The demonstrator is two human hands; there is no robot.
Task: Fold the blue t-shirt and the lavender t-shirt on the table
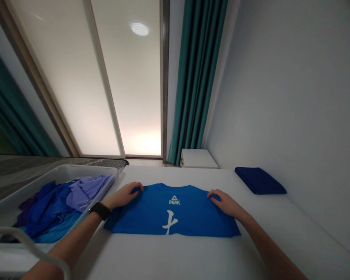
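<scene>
I have both hands on the blue PEAK T-shirt (175,217), which lies partly folded at centre on the white table (192,252). My left hand (125,194) is at its 10 o'clock corner and my right hand (224,202) at 2 o'clock, palms down, fingers loose, clasping nothing. I judge this a smoothing step mid-fold; another fold would call for pinching those top corners. The clothes bin (6,202) sits at 9 o'clock.

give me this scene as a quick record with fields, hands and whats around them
surface: white surface
left hand: on far left corner of blue t-shirt; black watch on wrist
right hand: on the shirt's far right corner
shirt state: flat, white logo up
grip: unclear, both
left side: clear bin holding blue and purple clothes
right side: folded dark blue cloth by wall
</scene>
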